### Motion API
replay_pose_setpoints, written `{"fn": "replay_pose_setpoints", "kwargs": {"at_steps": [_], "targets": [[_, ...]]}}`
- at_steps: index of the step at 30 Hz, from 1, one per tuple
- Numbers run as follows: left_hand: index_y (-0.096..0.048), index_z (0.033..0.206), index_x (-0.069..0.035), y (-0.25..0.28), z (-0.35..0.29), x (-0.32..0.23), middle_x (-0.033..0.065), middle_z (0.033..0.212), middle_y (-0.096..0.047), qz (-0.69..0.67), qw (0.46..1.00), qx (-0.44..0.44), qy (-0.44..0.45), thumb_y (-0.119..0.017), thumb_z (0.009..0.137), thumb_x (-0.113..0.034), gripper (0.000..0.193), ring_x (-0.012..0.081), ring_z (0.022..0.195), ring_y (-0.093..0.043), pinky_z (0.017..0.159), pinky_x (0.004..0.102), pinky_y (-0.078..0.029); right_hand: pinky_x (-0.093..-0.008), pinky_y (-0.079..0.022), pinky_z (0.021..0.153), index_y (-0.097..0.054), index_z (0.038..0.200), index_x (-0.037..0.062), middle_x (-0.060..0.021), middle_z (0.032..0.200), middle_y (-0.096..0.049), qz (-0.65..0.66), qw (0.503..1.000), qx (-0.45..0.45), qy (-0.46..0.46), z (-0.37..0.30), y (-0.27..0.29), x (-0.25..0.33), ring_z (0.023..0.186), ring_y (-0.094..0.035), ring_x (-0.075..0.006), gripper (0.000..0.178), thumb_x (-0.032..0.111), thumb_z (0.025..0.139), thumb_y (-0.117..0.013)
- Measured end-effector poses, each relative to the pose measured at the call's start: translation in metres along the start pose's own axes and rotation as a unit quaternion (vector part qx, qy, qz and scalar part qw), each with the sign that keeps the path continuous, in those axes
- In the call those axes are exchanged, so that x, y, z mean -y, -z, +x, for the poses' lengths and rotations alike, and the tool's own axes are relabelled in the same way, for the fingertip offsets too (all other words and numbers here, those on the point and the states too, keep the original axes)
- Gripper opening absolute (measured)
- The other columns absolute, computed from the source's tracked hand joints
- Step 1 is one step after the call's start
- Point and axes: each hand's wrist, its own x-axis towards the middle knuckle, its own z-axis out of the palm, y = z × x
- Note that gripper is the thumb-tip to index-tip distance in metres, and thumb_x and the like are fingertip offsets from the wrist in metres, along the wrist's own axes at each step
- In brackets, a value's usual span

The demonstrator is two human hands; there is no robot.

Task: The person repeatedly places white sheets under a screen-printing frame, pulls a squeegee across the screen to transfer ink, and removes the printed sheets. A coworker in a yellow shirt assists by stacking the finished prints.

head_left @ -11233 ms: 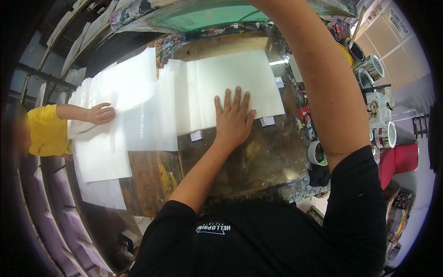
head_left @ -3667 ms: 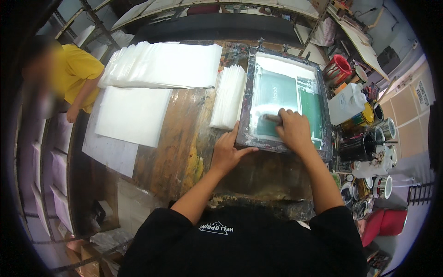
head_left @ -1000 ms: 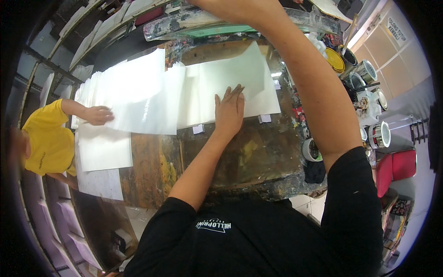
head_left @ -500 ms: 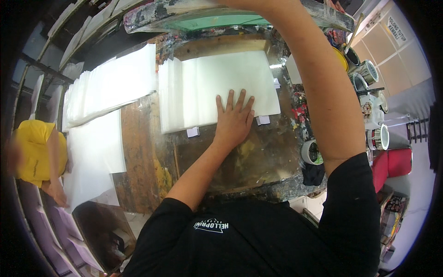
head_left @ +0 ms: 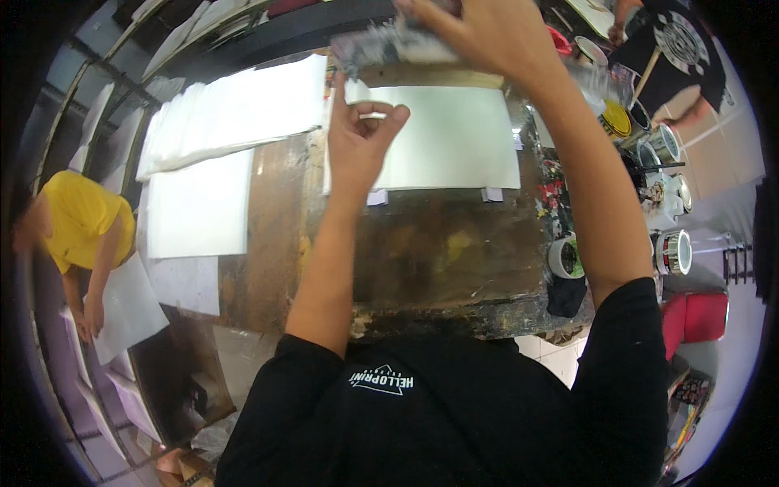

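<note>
A stack of pale white sheets [head_left: 454, 138] lies on the stained work table, with small folded paper tabs [head_left: 378, 197] along its near edge. Over the stack's left end is my left hand [head_left: 361, 146], its index finger pointing up, thumb apart and other fingers bent; I see nothing held in it. The paint-smeared frame [head_left: 369, 49] stands beyond the stack, blurred by motion. My right hand [head_left: 495, 36] is at the frame's right side near the top edge of the view. Blur hides whether its fingers grip the frame.
Fanned white sheets [head_left: 235, 109] lie on the left. Beside them, a person in yellow [head_left: 89, 219] handles a white sheet [head_left: 126, 308]. Paint cans [head_left: 672, 252] and a small tub [head_left: 565, 257] line the right side. Another person in black [head_left: 682, 49] stands far right.
My left hand has lifted off the stack and moved up and left. The frame has shifted and tilted; my right hand has come into view. The person in yellow has moved a sheet nearer.
</note>
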Motion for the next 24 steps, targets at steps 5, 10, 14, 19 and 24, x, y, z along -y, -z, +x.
{"fn": "replay_pose_setpoints", "kwargs": {"at_steps": [5, 10, 14, 19, 24], "targets": [[-0.038, 0.153, 0.011, 0.028, -0.029, -0.01, 0.0245, 0.126, -0.068, 0.063, 0.988, 0.093, 0.103, -0.101, 0.058, -0.05, 0.129, 0.0311, 0.116, -0.068, 0.103, 0.0369, -0.052, -0.0528, -0.054, 0.08, -0.065, 0.112, 0.0049, -0.0184, 0.1, -0.069, -0.011, 0.992, 0.109, 0.055, -0.097, -0.037, 0.015, 0.098, -0.068, -0.0369, 0.046, 0.044, 0.088, -0.07], [-0.052, 0.15, 0.0, 0.042, -0.092, 0.054, 0.0145, 0.111, -0.07, 0.38, 0.92, 0.068, 0.072, -0.099, 0.057, -0.051, 0.116, 0.0279, 0.104, -0.067, 0.093, 0.0396, -0.053, -0.0505, -0.05, 0.084, -0.066, 0.113, 0.0103, -0.0126, 0.109, -0.066, 0.028, 0.962, 0.267, 0.039, -0.165, -0.072, 0.015, 0.103, -0.063, -0.0344, 0.033, 0.019, 0.082, -0.074], [-0.054, 0.148, 0.001, 0.043, -0.104, 0.072, 0.0127, 0.097, -0.063, 0.445, 0.892, 0.072, 0.033, -0.099, 0.054, -0.052, 0.117, 0.03, 0.095, -0.062, 0.087, 0.0406, -0.051, -0.0501, -0.045, 0.091, -0.065, 0.115, 0.0132, -0.0071, 0.108, -0.067, 0.005, 0.957, 0.29, -0.01, -0.204, -0.087, 0.036, 0.103, -0.065, -0.0292, 0.036, 0.02, 0.082, -0.077], [-0.055, 0.148, 0.001, 0.047, -0.109, 0.078, 0.0114, 0.092, -0.059, 0.435, 0.898, 0.063, 0.036, -0.098, 0.053, -0.05, 0.116, 0.0289, 0.09, -0.059, 0.085, 0.0406, -0.05, -0.054, -0.043, 0.093, -0.063, 0.123, 0.0144, -0.0081, 0.107, -0.068, -0.029, 0.97, 0.243, -0.006, -0.173, -0.139, 0.016, 0.103, -0.067, -0.03, 0.042, 0.023, 0.083, -0.076], [-0.052, 0.151, -0.001, 0.046, -0.105, 0.071, 0.0114, 0.093, -0.061, 0.426, 0.901, 0.075, 0.017, -0.098, 0.053, -0.051, 0.118, 0.0281, 0.088, -0.06, 0.082, 0.04, -0.05, -0.0609, -0.045, 0.09, -0.065, 0.116, 0.0141, -0.0098, 0.106, -0.071, -0.043, 0.963, 0.264, -0.037, -0.061, -0.208, -0.052, 0.104, -0.07, -0.0319, 0.029, 0.024, 0.089, -0.065]]}}
